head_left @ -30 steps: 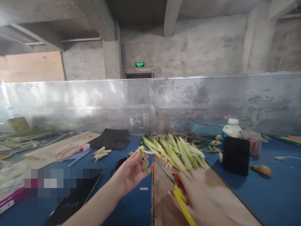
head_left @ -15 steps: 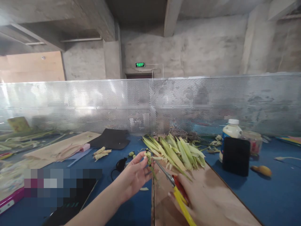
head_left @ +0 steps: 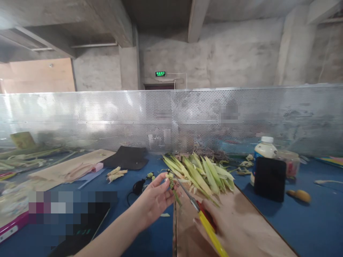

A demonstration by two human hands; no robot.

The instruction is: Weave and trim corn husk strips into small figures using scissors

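My left hand [head_left: 158, 194] pinches a small green knotted piece of plant husk [head_left: 171, 180] between thumb and fingertips. A thin green tail hangs from the piece, and its top has a dark bit. My right hand [head_left: 227, 228], partly blurred, is closed around scissors [head_left: 189, 194] with yellow and red handles. Their narrow metal tips point up and left, close beside the green piece; whether they touch it I cannot tell. Just beyond both hands, a pile of pale green corn husks [head_left: 203, 175] lies on a brown board [head_left: 241, 214].
At the right stand a white-capped bottle [head_left: 265, 150], a black upright panel [head_left: 270, 179] and a small gourd [head_left: 300, 195]. Left of my hand are a black bulb-shaped object [head_left: 138, 186], husk scraps [head_left: 116, 174] and a black sheet [head_left: 125, 158]. A perforated metal screen [head_left: 120, 117] rises behind the table.
The green piece's tail has swung slightly to the right, and the fingers of my left hand have shifted a little. The scissors stay close beside it. The view has moved very slightly.
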